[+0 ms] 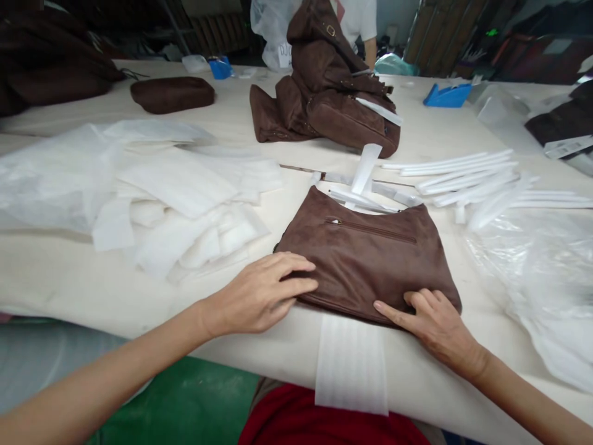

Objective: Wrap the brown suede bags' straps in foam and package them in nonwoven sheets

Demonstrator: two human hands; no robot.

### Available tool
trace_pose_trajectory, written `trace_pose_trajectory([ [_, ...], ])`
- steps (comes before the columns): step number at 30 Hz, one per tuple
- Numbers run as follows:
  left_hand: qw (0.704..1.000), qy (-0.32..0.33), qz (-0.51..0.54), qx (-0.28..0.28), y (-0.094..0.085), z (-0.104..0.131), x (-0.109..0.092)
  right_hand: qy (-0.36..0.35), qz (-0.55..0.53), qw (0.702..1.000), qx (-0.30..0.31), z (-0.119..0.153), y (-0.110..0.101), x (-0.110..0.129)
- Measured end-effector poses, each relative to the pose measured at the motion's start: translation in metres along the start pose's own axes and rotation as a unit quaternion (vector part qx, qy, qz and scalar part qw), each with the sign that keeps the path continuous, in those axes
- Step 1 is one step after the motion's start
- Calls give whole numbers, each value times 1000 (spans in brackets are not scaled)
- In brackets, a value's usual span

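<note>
A brown leather handbag (361, 259) with a zipped pocket lies flat before me on the cream-covered table. My left hand (269, 287) rests at the bag's lower left, its fingers stretched over the leather. On the lower right edge lies my right hand (428, 318), thumb extended and the other fingers bent on the bag; it grips nothing that I can see. From under the bag a white foam sheet (352, 364) hangs over the table's front edge. White wrapping (365, 170) covers parts of the strap at the bag's top.
White foam sheets (185, 185) are heaped on the left. Thin white strips (467, 176) and clear plastic bags (542, 278) lie right. Behind are more brown bags (319, 99), a brown pouch (172, 94), a blue tape dispenser (447, 94) and a person (365, 21).
</note>
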State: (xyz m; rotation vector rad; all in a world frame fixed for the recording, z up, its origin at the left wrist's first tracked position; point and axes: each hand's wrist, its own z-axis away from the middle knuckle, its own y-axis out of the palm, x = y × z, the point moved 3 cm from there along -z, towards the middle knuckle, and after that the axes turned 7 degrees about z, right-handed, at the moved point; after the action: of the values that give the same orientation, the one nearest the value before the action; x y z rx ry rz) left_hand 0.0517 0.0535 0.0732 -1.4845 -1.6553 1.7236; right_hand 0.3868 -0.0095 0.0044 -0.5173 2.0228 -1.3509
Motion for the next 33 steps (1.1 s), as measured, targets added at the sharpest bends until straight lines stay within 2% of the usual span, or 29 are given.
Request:
trace_pose_trajectory([
  [2, 997, 66, 2, -37, 20, 1, 1, 4, -20, 1000, -11, 6, 0, -3],
  [4, 993, 95, 0, -75, 41, 9, 7, 7, -61, 998, -27, 16, 0, -5],
  [6, 993, 81, -8, -90, 53, 18, 11, 17, -105, 994, -39, 29, 1, -7],
  [8, 997, 47, 3, -62, 50, 17, 8, 33, -132, 990, -42, 39, 3, -6],
  [11, 999, -9, 25, -23, 28, -10, -3, 52, -148, 987, -48, 42, 7, -3],
  [13, 999, 5, -1, -34, 20, -37, -7, 59, -159, 984, -62, 38, 8, -4],
  [14, 999, 32, -19, -25, 23, -51, -6, 60, -166, 982, -66, 36, 7, -6],
  [16, 993, 99, -54, 22, 42, -71, -1, 76, -183, 978, -70, 35, 2, -13],
  [17, 989, 120, -66, 54, 55, -76, 4, 108, -188, 973, -74, 38, -2, -18],
  [19, 985, 134, -77, 81, 76, -81, 16, 223, -180, 952, -107, 50, -15, -26],
  [21, 984, 137, -82, 79, 86, -79, 25, 327, -175, 917, -146, 65, -30, -21],
  [22, 983, 142, -85, 76, 88, -78, 28, 340, -190, 909, -149, 68, -37, -13],
  [24, 981, 157, -95, 65, 87, -76, 29, 287, -243, 919, -123, 63, -43, 13],
  [27, 977, 180, -100, 48, 83, -76, 28, 203, -261, 940, -82, 35, -38, 47],
  [30, 972, 208, -100, 41, 84, -76, 29, 227, -210, 950, -54, 10, -19, 51],
  [33, 966, 228, -112, 48, 88, -73, 33, 285, -188, 940, -20, 13, -2, 40],
])
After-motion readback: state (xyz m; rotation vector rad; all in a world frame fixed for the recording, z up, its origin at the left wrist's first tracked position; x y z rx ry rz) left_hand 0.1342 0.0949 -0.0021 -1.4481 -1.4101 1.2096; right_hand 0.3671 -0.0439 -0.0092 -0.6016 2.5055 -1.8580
